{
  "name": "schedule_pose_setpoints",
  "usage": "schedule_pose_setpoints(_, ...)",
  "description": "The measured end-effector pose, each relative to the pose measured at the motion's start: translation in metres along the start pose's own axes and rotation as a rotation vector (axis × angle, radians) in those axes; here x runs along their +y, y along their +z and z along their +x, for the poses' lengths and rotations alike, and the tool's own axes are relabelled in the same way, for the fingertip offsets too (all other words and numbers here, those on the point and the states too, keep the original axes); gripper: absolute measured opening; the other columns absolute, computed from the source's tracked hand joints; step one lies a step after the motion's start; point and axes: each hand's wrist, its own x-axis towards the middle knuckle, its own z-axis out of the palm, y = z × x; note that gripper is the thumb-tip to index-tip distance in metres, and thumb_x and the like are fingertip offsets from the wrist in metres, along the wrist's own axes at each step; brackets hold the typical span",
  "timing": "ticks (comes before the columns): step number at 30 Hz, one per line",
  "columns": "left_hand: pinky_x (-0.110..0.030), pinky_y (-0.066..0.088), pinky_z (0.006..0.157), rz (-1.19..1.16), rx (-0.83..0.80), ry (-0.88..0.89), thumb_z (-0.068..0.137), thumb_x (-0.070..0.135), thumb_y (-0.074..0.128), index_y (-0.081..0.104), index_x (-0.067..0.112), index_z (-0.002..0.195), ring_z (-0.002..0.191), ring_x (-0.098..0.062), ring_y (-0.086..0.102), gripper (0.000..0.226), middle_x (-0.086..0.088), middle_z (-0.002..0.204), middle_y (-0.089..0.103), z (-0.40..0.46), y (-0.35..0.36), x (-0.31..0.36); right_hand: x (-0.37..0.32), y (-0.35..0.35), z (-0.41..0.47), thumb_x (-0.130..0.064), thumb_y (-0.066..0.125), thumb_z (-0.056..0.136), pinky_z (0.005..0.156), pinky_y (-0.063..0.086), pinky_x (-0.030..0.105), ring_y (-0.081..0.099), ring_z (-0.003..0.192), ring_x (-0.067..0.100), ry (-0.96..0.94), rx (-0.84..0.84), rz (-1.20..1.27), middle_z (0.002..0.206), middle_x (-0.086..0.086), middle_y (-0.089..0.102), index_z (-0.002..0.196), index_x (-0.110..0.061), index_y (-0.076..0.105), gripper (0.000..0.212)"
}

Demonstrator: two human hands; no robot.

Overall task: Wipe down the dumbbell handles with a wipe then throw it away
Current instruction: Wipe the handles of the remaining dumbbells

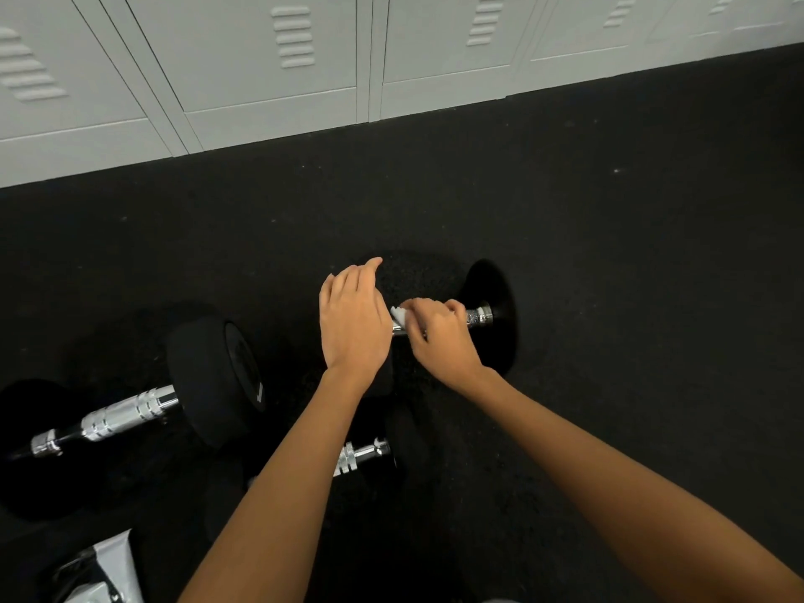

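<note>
Black speckled rubber floor [609, 211] beneath pale grey vented lockers [269, 71].

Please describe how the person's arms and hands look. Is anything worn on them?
Both forearms are bare up to the frame edge: no sleeves show. The left hand and right hand have no gloves, and I see no rings, watch or wristband on either.

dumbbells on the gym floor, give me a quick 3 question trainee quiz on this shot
1. True or false: the right hand grips the wipe on the far dumbbell's handle.
2. Where does the left hand rest? A) the lockers B) the far dumbbell's left head C) the packet
3. How many dumbbells show?

Key: 1 true; 2 B; 3 three, counting the left dumbbell and the near dumbbell, which is partly hidden.
</note>
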Motion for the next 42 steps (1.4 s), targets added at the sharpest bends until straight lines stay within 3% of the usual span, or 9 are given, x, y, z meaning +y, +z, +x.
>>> schedule_pose_setpoints(6,-0.04,0.027,0.114,0.0,0.003,-0.001,0.095,0.01,0.04,0.045,0.014,0.135,0.126,-0.018,0.046,0.041,-0.005,0.128,0.057,-0.001,0.001,-0.001,0.038,-0.012,-0.015,-0.015,0.054,0.093,0.109,0.025,0.03,0.057,0.103,0.001,-0.146,-0.002,0.032,0.115,-0.008,0.065,0.117,-0.016,0.06,0.025)
schedule_pose_setpoints(10,-0.04,0.027,0.113,-0.003,0.008,0.0,0.095,0.01,0.04,0.045,0.014,0.135,0.126,-0.018,0.047,0.041,-0.005,0.127,0.058,-0.001,0.001,-0.001,0.026,-0.017,0.011,-0.017,0.048,0.093,0.098,0.037,0.038,0.056,0.07,0.013,0.123,-0.02,-0.012,0.077,-0.003,0.066,0.092,-0.012,0.066,0.019)
schedule_pose_setpoints(12,-0.04,0.027,0.113,-0.005,0.013,0.002,0.095,0.01,0.04,0.046,0.013,0.135,0.125,-0.019,0.047,0.041,-0.006,0.127,0.058,-0.001,0.002,-0.001,0.016,-0.023,0.032,-0.023,0.044,0.093,0.095,0.037,0.036,0.054,0.076,0.021,0.365,-0.175,-0.024,0.071,0.001,0.059,0.072,-0.014,0.06,0.027)
schedule_pose_setpoints(18,-0.041,0.03,0.112,0.004,0.031,0.011,0.094,0.009,0.04,0.048,0.012,0.133,0.122,-0.02,0.05,0.04,-0.006,0.123,0.06,-0.001,0.003,0.0,0.008,-0.025,0.071,-0.032,0.038,0.095,0.109,0.023,0.043,0.048,0.12,0.032,0.515,-0.625,-0.218,0.125,0.016,0.057,0.104,-0.008,0.057,0.032)
schedule_pose_setpoints(24,-0.041,0.03,0.111,0.016,0.03,0.012,0.094,0.01,0.04,0.048,0.013,0.133,0.123,-0.019,0.049,0.04,-0.005,0.125,0.06,0.0,0.003,-0.001,-0.006,-0.02,0.077,-0.031,0.034,0.097,0.111,0.014,0.048,0.043,0.124,0.03,0.465,-0.751,-0.218,0.13,0.013,0.054,0.1,-0.013,0.055,0.028)
schedule_pose_setpoints(30,-0.042,0.03,0.112,0.025,0.015,0.01,0.094,0.011,0.039,0.047,0.014,0.134,0.125,-0.019,0.048,0.041,-0.005,0.127,0.058,0.001,0.004,-0.002,-0.023,-0.006,0.078,-0.032,0.031,0.099,0.105,0.019,0.046,0.05,0.095,0.023,0.369,-0.695,-0.094,0.078,0.0,0.052,0.068,-0.016,0.045,0.038)
schedule_pose_setpoints(34,-0.042,0.03,0.112,0.024,0.014,0.013,0.094,0.011,0.04,0.047,0.014,0.134,0.126,-0.018,0.048,0.04,-0.005,0.128,0.058,0.0,0.004,-0.002,-0.023,-0.009,0.061,-0.027,0.03,0.098,0.1,0.02,0.045,0.054,0.086,0.023,0.251,-0.593,-0.116,0.067,0.0,0.051,0.061,-0.016,0.046,0.043)
schedule_pose_setpoints(38,-0.042,0.03,0.112,0.031,0.005,0.009,0.094,0.011,0.042,0.046,0.014,0.134,0.126,-0.018,0.047,0.041,-0.005,0.129,0.057,-0.001,0.003,-0.001,-0.014,-0.004,0.026,-0.028,0.037,0.099,0.096,0.024,0.04,0.057,0.083,0.012,0.071,-0.327,-0.064,0.08,-0.006,0.064,0.096,-0.018,0.067,0.031)
schedule_pose_setpoints(42,-0.041,0.029,0.112,0.034,0.0,0.01,0.094,0.011,0.042,0.045,0.015,0.134,0.126,-0.018,0.047,0.041,-0.005,0.13,0.057,0.0,0.002,-0.001,0.006,0.002,-0.005,-0.026,0.053,0.094,0.099,0.021,0.032,0.053,0.11,0.005,-0.141,-0.107,-0.008,0.117,-0.009,0.062,0.121,-0.021,0.062,0.029)
